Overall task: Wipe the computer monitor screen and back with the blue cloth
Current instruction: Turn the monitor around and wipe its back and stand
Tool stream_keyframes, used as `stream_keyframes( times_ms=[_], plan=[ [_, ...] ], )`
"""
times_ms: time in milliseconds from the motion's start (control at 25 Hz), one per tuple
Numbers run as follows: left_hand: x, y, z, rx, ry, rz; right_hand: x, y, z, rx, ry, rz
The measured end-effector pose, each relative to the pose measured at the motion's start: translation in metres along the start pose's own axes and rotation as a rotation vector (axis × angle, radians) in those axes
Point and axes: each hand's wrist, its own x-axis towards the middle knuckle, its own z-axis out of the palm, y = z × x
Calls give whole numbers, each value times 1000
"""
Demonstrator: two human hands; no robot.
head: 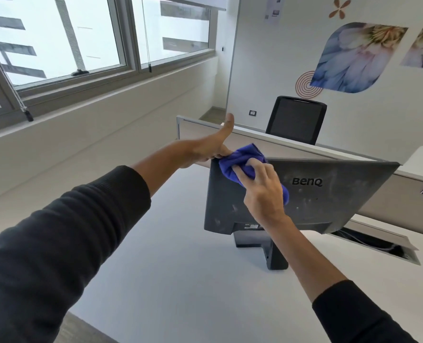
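A dark grey BenQ monitor [329,201] stands on a white desk [180,268] with its dusty back turned to me; the screen side is hidden. My right hand [262,191] grips a bunched blue cloth [240,162] and presses it on the back's upper left part. My left hand [210,147] holds the monitor's top left corner, thumb sticking up, fingers hidden behind the edge.
The monitor's stand [262,246] rests on the desk. An open cable slot [376,243] lies at the right. A low partition [292,142] runs behind the desk, with a black office chair [295,118] beyond. Windows [69,45] line the left wall.
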Motion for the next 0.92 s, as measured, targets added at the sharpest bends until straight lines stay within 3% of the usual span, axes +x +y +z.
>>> stream_keyframes(
  times_ms=[40,160,240,360,400,440,560,600,800,840,920],
  plan=[
    [0,-1,0,-8,10,-13,-6,-6,4,-20,-45,-62],
    [-1,-3,-2,22,30,-29,-41,-20,12,-128,-379,-522],
    [-1,-2,0,59,15,-25,-38,-8,9,-107,-323,-437],
    [0,0,2,62,-24,-21,-21,4,7,-27,-40,-21],
    [0,0,1,56,-21,-20,-23,1,8,-37,-18,24],
    [-1,0,1,57,-2,-28,-30,-3,13,-64,-47,-31],
    [-1,-1,2,90,22,-28,-64,-21,20,-201,-414,-478],
    [-2,0,4,89,16,-23,-65,-19,19,-230,-467,-555],
    [1,5,6,67,18,-9,-39,-18,26,-135,-171,-191],
    [0,4,6,59,25,-5,-50,-26,32,-180,-213,-230],
    [-2,1,6,46,21,-7,-88,-43,45,-315,-516,-473]
  ],
)
